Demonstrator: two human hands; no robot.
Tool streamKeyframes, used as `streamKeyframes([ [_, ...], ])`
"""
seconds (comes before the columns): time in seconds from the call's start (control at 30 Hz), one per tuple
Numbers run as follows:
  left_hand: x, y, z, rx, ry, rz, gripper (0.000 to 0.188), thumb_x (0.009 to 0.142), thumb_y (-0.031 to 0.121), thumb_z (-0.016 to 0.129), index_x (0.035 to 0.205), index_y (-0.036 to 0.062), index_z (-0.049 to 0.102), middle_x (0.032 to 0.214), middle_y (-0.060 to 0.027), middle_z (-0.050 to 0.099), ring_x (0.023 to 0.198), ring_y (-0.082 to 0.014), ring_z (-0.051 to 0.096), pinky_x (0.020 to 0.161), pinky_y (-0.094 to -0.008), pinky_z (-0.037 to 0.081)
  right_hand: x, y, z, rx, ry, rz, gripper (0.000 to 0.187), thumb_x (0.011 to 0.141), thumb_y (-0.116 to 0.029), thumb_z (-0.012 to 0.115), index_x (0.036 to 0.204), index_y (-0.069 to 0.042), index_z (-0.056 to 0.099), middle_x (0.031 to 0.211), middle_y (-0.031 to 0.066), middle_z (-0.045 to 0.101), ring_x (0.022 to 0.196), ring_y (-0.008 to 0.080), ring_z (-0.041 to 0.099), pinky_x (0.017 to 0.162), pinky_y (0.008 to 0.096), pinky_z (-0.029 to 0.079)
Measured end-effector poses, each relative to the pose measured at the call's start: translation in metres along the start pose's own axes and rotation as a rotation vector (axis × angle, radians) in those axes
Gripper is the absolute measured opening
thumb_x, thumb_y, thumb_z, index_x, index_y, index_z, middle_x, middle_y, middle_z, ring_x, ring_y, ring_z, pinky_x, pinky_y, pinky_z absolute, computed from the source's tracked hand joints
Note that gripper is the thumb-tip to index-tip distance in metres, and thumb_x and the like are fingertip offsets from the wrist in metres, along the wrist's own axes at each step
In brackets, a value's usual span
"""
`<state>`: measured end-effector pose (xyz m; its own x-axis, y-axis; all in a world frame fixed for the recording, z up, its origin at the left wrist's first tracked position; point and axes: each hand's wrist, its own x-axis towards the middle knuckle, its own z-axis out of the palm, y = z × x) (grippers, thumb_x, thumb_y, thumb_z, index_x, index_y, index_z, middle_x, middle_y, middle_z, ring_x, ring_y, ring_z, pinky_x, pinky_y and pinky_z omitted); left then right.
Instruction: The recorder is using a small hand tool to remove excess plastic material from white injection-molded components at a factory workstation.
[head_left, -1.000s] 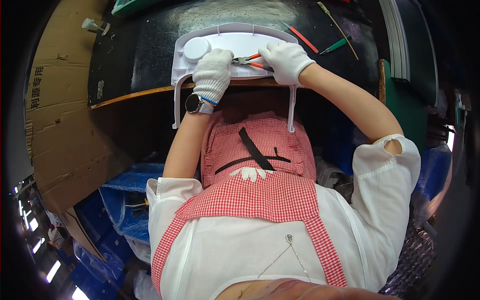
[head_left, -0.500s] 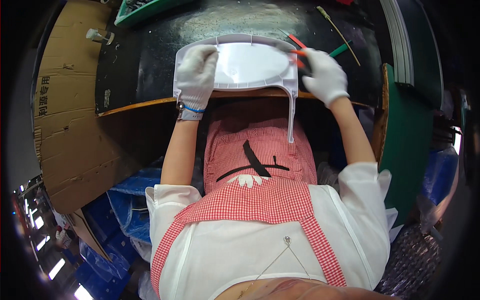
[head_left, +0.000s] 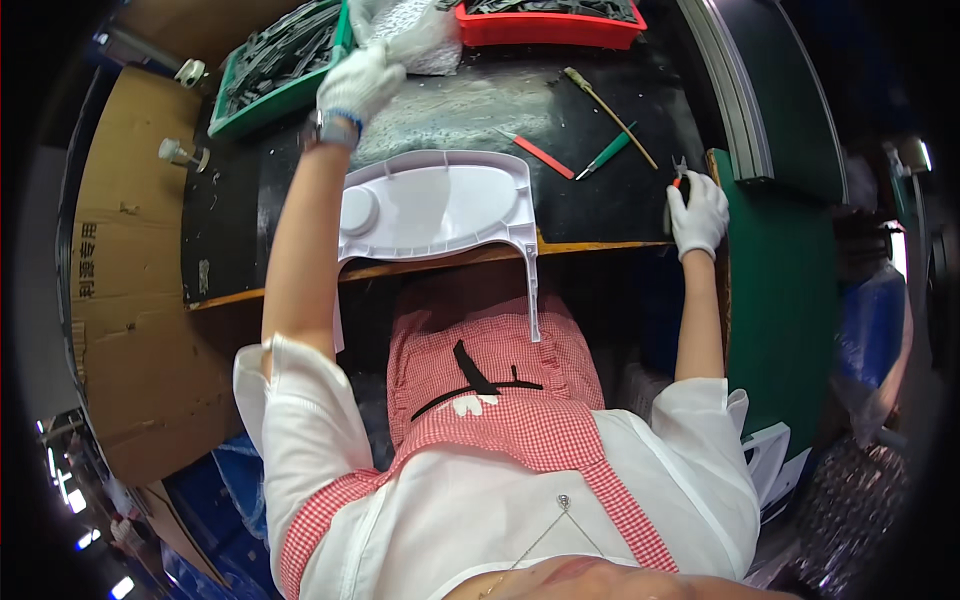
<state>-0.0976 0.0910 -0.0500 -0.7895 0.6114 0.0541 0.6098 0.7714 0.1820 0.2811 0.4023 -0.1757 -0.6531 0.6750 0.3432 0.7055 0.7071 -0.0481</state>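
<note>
My left hand [head_left: 362, 82], in a white glove, reaches to the far side of the workbench beside the green tray. Its fingers are closed at the edge of a clear plastic bag [head_left: 425, 40]. My gloved right hand [head_left: 702, 218] is wrapped round small cutting pliers [head_left: 681, 178] with orange-red handles, jaws pointing away, at the bench's right end. Between my arms a white plastic panel [head_left: 440, 205] with a raised rim and slim legs lies on the bench's front edge, touched by neither hand. My left forearm passes over its left end.
Dark strips fill a green tray [head_left: 250, 118] and a red tray [head_left: 545, 32] at the back. A red-handled blade [head_left: 545, 157], a green-handled tool [head_left: 608, 150] and a thin stick [head_left: 620, 122] lie on the black bench [head_left: 450, 100]. Cardboard [head_left: 140, 280] stands at left, a green board [head_left: 785, 310] at right.
My left hand has left the white panel and moved far to the plastic bag. My right hand has carried the pliers right, away from the panel. The view has shifted, showing more of the trays.
</note>
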Motion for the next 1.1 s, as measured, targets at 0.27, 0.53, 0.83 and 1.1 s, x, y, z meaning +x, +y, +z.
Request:
streamKeyframes([
  [0.27, -0.14, 0.039, 0.06, -0.434, -0.091, 0.172, 0.042, 0.094, 0.031, 0.057, 0.125, 0.0044, 0.062, 0.121, -0.0195, 0.066, 0.111, -0.0323, 0.064, 0.097, -0.0378, 0.05, 0.05, -0.094, 0.01, 0.301, -0.126, -0.462, 0.023, 0.087, -0.017, 0.063, 0.108, -0.013, 0.068, 0.109, 0.0062, 0.068, 0.105, 0.0285, 0.062, 0.093, 0.0427, 0.049],
  [0.53, -0.234, 0.028, 0.072, -0.481, 0.037, 0.162, 0.026, 0.085, 0.011, 0.068, 0.109, 0.0014, 0.066, 0.1, -0.0171, 0.067, 0.09, -0.0333, 0.066, 0.081, -0.0396, 0.052, 0.061, -0.139, -0.005, 0.099, -0.385, -0.554, 0.037, 0.085, 0.002, 0.052, 0.113, -0.015, 0.068, 0.11, 0.0089, 0.068, 0.108, 0.0285, 0.062, 0.093, 0.0405, 0.051],
  [0.83, -0.244, 0.021, 0.09, -0.446, 0.323, 0.274, 0.02, 0.073, 0.004, 0.071, 0.092, 0.0024, 0.066, 0.086, -0.0118, 0.065, 0.084, -0.0321, 0.063, 0.077, -0.0428, 0.05, 0.066, -0.088, 0.015, -0.116, -0.273, -0.778, 0.017, 0.085, -0.003, 0.055, 0.099, -0.011, 0.06, 0.1, 0.0088, 0.061, 0.101, 0.0294, 0.061, 0.086, 0.0415, 0.05],
  [1.1, -0.244, 0.015, 0.103, -0.493, 0.373, 0.292, 0.018, 0.073, 0.004, 0.071, 0.09, 0.005, 0.066, 0.087, -0.0097, 0.066, 0.084, -0.0306, 0.064, 0.077, -0.0422, 0.051, 0.066, -0.06, 0.027, 0.109, -0.289, -0.754, 0.024, 0.085, -0.006, 0.062, 0.108, -0.009, 0.055, 0.098, 0.0145, 0.062, 0.098, 0.0362, 0.06, 0.086, 0.0474, 0.048],
])
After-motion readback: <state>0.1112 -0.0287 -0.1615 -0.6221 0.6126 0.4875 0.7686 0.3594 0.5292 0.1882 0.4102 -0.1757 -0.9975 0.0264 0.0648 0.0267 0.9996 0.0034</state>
